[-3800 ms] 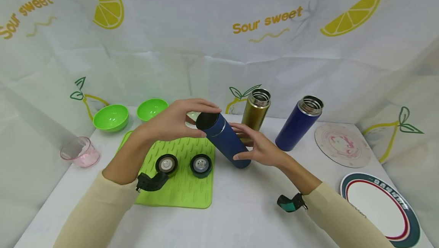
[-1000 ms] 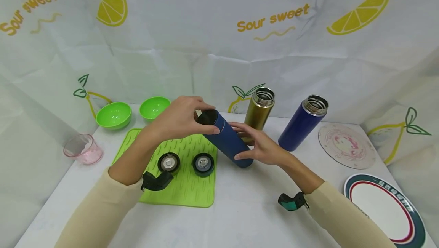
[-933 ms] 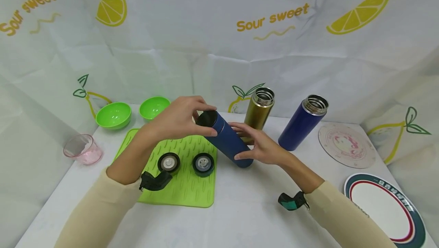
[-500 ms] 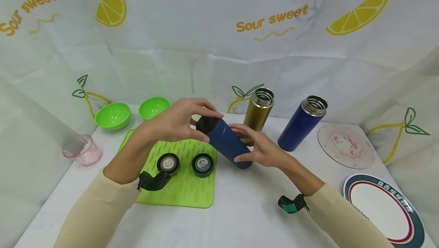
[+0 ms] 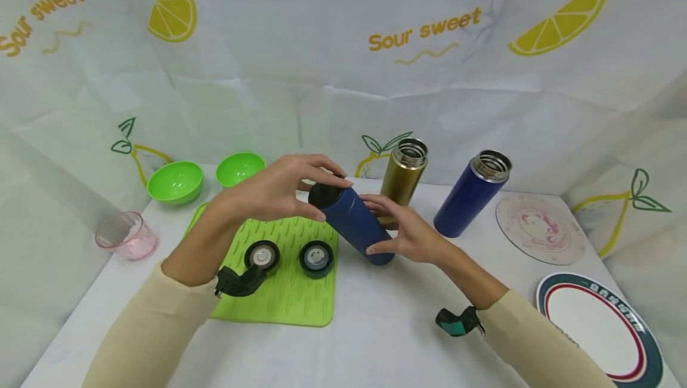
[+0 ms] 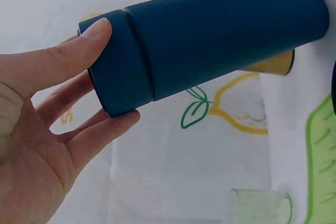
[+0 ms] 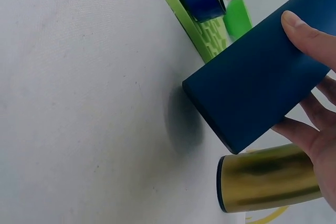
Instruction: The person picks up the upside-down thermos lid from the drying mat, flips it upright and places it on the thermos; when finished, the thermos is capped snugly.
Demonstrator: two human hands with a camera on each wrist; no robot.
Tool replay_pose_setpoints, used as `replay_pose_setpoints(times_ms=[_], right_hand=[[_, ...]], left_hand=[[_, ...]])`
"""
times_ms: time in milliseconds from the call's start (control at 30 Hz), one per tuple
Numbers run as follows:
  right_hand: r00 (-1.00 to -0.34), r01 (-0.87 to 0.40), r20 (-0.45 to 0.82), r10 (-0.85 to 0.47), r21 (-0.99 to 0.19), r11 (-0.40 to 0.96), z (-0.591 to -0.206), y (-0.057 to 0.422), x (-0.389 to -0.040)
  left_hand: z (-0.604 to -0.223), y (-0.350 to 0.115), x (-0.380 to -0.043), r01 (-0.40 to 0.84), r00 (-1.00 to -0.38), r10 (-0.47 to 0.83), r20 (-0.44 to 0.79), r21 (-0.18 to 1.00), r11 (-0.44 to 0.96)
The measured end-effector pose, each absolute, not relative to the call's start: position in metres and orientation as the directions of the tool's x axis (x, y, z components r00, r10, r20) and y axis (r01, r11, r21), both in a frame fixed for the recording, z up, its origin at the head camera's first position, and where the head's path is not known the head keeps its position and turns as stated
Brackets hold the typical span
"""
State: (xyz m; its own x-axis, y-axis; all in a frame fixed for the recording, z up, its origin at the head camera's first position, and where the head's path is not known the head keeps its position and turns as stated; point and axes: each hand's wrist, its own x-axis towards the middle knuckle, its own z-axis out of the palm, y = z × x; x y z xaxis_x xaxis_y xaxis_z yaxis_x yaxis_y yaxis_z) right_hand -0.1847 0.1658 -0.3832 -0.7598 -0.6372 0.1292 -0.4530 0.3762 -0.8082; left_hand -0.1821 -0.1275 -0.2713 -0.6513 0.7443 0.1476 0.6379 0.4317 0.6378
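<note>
Table [image 5: 397,340], one, white: its surface ran from the mat's right edge to the plate's rim, towards five o'clock of the held flask (clock as in the head view).
Mat [image 5: 292,310], one, green: at eight.
Plate [image 5: 590,328], one, dark-rimmed: between three and four, close to the table's right edge.
Disc [image 5: 539,230], one, pink: at three.
Flasks, three: held flask [image 5: 356,227], blue, between both hands, tilted, top towards half past ten, base contact with the table uncertain; gold flask [image 5: 399,184], standing at two; purple flask [image 5: 467,200], standing farther out, before three.
Hands, two: left hand [image 5: 276,188], thumb and fingers part-curved, gripping the upper end; right hand [image 5: 405,230], thumb and fingers curved round the lower body.
Bowls [image 5: 174,182], two, green: past nine and at ten.
Glass [image 5: 136,245], one, pink: at nine, by the left edge.
Lids [image 5: 316,258], two: on the mat, apart.
</note>
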Motion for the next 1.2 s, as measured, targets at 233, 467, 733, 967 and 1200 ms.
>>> replay_pose_setpoints(times_ms=[233, 467, 733, 967, 1200], right_hand=[[-0.778, -0.444, 0.167, -0.606, -0.828, 0.342, -0.389, 0.166, -0.185], [-0.811, -0.41, 0.213, -0.545, -0.872, 0.268, -0.398, 0.161, -0.189], [-0.845, -0.369, 0.254, -0.47, -0.914, 0.168, -0.41, 0.152, -0.193], [-0.863, -0.351, 0.271, -0.426, -0.929, 0.119, -0.417, 0.144, -0.192], [-0.89, -0.312, 0.244, -0.386, -0.942, 0.124, -0.419, 0.142, -0.19]], left_hand=[[-0.275, -0.124, -0.184, 0.61, -0.681, 0.707, 0.189, 0.68, 0.406], [-0.285, -0.144, -0.182, 0.522, -0.803, 0.543, 0.246, 0.729, 0.443], [-0.309, -0.174, -0.179, 0.422, -0.879, 0.439, 0.187, 0.735, 0.531], [-0.328, -0.194, -0.166, 0.36, -0.91, 0.39, 0.141, 0.734, 0.575], [-0.346, -0.216, -0.153, 0.325, -0.925, 0.365, 0.106, 0.721, 0.612]])
